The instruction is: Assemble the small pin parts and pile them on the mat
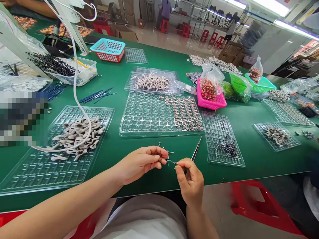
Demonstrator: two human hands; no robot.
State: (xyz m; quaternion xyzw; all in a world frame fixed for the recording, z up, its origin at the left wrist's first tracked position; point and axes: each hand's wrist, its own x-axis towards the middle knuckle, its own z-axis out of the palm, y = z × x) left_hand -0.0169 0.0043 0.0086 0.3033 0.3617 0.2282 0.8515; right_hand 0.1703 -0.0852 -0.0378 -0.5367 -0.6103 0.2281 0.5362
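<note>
Above the table's near edge, my left hand (147, 161) is closed, thumb and fingers pinching a small dark part with thin wires (170, 161). My right hand (191, 179) grips the other end of these wires between thumb and forefinger. Metal tweezers (196, 149) stick out past my right hand, tips pointing away; I cannot tell whether they are held or lie on the table. Beyond both hands is a clear moulded tray (147, 114), with rows of small pale parts (186, 113) in its right side. A clear tray (211, 132) of tiny dark wired parts (228, 146) lies to the right.
Pale earbud-like shells (77, 136) are heaped on a left tray (30, 172); more pale pieces (152, 82) lie behind. A pink basket (211, 103) holds a bag of copper-coloured parts (208, 89). A white cable (74, 66) hangs at left. Red stools (261, 205) stand by the table.
</note>
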